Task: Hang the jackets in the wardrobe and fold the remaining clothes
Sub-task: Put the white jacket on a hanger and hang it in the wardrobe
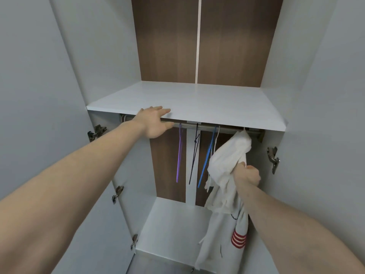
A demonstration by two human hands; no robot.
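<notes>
My right grip (249, 174) is closed in a fist around a bunched fold of the white jacket (225, 186), right of centre in the frame, just below the right end of the rail (199, 126). The top of the jacket reaches up to the rail at its right end; whether it is already hooked there I cannot tell. The rest of the jacket hangs down from my fist toward the lower right, with red stripes (238, 238) showing on one sleeve near the bottom.

My left grip (156, 123) is open, fingers straight and spread, resting against the front edge of the white shelf (197, 103) left of centre, thumb down by the rail underneath.

Along the rail, between my two hands, hang bare hangers: a purple hanger (179, 155), a black hanger (194, 155), a blue hanger (207, 157) and a thin white hanger (216, 139) just beside the jacket.

The wardrobe's doors stand open at both sides of the frame, metal hinges (97, 132) visible on their inner edges. The brown back panel (167, 40) fills the upper centre, and the white floor of the wardrobe (169, 230) lies at lower centre.
</notes>
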